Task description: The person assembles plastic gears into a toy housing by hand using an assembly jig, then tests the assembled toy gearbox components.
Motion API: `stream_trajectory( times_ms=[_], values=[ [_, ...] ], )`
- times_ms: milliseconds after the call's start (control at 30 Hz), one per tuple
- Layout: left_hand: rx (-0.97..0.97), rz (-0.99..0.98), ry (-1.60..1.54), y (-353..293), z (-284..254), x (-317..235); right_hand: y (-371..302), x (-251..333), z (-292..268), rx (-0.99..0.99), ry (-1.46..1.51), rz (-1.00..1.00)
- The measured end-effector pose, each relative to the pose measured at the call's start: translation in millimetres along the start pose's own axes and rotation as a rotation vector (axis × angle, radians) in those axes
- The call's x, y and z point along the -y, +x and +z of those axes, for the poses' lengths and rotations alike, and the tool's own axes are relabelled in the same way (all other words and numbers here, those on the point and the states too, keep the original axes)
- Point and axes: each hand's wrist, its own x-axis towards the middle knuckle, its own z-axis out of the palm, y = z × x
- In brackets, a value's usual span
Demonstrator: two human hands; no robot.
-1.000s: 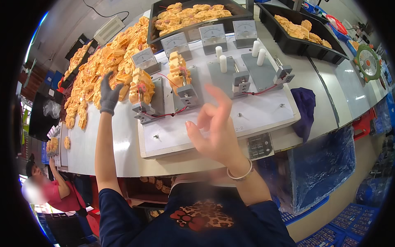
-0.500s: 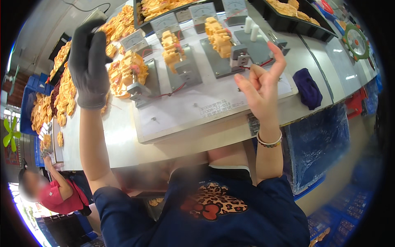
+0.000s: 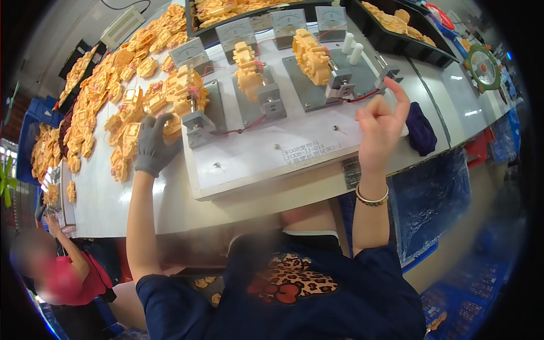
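Observation:
My left hand (image 3: 153,148), in a dark grey glove, is down at the near edge of a spread of orange-yellow plastic parts (image 3: 122,136). Its fingers look apart beside one part (image 3: 171,130); the glove hides some of the contact. My bare right hand (image 3: 378,133) is raised over the right end of the white test board (image 3: 255,164), index finger stretched toward the rightmost metal fixture (image 3: 390,71), other fingers curled, nothing visible in them. Orange-yellow gear-like units sit at three fixtures: the left unit (image 3: 187,93), the middle unit (image 3: 247,71) and the right unit (image 3: 311,56).
Several analog meters (image 3: 237,37) line the board's back. Black trays (image 3: 396,42) of parts stand behind. Dark blue cloth (image 3: 421,133) and a small green fan (image 3: 484,67) are at right. A co-worker in a red shirt (image 3: 73,277) works at far left.
My left hand has come down from its raised position to the parts beside the board. My right hand has shifted slightly right, its fingers curling more. The whole view has shifted a little.

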Motion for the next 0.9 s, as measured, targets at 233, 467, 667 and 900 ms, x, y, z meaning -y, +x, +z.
stream_trajectory(
  times_ms=[233, 467, 667, 900],
  values=[
    [-0.018, 0.101, 0.035, -7, -17, 1, 35, 9, -46, -0.153, -0.588, -0.116],
    [0.256, 0.094, -0.251, -15, -10, 19, 43, -5, -69, 0.046, -0.157, -0.032],
    [0.136, -0.244, -0.762, -40, -26, 66, 46, -6, -74, 0.076, -0.109, -0.045],
    [0.017, 0.113, -1.450, 90, -143, -95, 45, -3, -75, 0.130, -0.156, -0.032]
  ],
)
